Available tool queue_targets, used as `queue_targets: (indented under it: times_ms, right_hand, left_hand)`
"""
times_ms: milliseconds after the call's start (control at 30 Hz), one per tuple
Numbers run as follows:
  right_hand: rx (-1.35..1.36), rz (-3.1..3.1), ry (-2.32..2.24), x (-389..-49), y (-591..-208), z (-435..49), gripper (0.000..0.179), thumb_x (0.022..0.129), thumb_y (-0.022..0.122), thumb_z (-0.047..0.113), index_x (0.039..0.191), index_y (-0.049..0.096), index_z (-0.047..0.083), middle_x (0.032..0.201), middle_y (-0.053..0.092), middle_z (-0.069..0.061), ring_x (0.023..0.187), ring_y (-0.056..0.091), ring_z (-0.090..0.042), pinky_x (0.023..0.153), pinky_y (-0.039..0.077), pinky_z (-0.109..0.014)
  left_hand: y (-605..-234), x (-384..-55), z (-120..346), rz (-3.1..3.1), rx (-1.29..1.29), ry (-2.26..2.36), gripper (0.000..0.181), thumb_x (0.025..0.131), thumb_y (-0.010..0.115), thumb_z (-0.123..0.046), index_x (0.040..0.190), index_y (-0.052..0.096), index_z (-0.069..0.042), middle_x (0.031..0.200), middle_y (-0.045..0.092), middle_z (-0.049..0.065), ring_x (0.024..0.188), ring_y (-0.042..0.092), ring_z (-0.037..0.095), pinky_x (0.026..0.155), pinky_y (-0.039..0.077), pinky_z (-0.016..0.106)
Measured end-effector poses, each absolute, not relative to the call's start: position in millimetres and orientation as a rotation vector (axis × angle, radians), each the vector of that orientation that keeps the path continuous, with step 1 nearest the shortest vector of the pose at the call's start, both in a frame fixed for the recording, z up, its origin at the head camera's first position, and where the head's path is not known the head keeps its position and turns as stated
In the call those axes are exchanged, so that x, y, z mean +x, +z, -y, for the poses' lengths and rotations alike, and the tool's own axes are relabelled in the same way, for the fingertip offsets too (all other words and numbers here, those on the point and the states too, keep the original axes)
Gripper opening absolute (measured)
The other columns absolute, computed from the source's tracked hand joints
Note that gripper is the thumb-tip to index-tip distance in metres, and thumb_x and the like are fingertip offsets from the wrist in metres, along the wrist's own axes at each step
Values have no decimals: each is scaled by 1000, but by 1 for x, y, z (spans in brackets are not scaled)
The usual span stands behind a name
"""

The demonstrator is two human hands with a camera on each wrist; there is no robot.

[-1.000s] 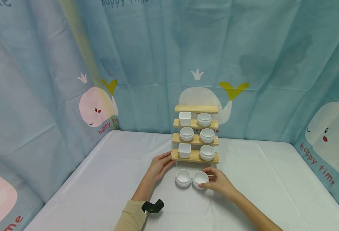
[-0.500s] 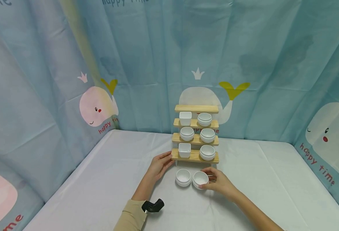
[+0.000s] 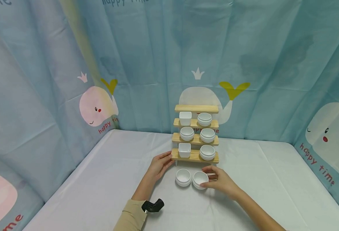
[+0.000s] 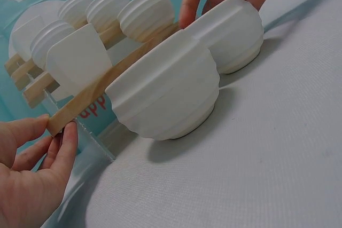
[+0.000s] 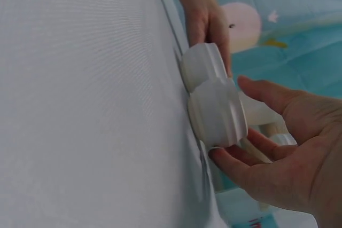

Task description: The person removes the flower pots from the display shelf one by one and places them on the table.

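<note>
- Spread loosely w/ R hand [image 3: 220, 181] about R bowl [image 3: 199, 180], upright on white tbl [image 3: 273, 179], just beside L bowl [image 3: 183, 176]
- Pinching lowest shelf [image 3: 195, 156] of wood stand [image 3: 196, 109] at L end w/ L hand [image 3: 158, 166]
- Bearing on lowest shelf sq. bowl [image 3: 184, 150] + rd. bowl [image 3: 207, 153]; on next, 2 rd. bowls [image 3: 186, 134]; above that, another sq./rd. pair [image 3: 185, 118]
- Hung behind w/ blue curtain [image 3: 146, 64], incl. whale prints [image 3: 95, 104]

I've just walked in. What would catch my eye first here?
Probably the tiered wooden stand near the middle, its lower three shelves bearing six small white dishes. Two round white bowls sit in front, the right hand at one, while the left hand pinches the lowest shelf's left end. Behind hangs a blue curtain printed with whales.
</note>
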State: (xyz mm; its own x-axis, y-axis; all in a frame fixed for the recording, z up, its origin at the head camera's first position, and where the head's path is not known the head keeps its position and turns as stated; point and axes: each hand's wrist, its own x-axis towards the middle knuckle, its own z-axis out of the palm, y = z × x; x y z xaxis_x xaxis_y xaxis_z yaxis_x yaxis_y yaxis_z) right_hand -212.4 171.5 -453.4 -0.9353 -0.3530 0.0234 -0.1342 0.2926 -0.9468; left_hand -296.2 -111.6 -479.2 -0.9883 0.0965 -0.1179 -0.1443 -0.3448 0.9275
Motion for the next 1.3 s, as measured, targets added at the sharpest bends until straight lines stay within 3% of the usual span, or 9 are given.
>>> queue_targets:
  times_ms: [433, 900, 1300]
  right_hand:
    - [-466, -2407, -1698, -211, -439, -177, 62, 89, 85, 9, 139, 54, -11, 140, 59, -30, 122, 64, -42, 100, 61, -45]
    - [-396, -2406, -1731, -213, -422, -184, 60, 92, 83, 13, 141, 54, -7, 147, 54, -30, 131, 58, -46, 101, 61, -44]
    - [-494, -2394, -1814, -215, -409, -188, 58, 93, 81, 11, 141, 54, -8, 145, 56, -28, 134, 53, -52, 101, 61, -32]
  left_hand:
    - [-480, -299, 112, -1696, -65, 2464, 41, 108, 53, 3, 148, 49, 14, 149, 51, 34, 113, 66, 19, 100, 60, 28]
    - [-480, -296, 113, -1703, -60, 2459, 44, 109, 54, 1, 149, 47, 15, 151, 49, 35, 115, 67, 20, 102, 60, 28]
    - [-482, -299, 112, -1698, -39, 2467, 43, 109, 53, 3, 149, 47, 16, 149, 50, 35, 110, 67, 16, 99, 61, 26]
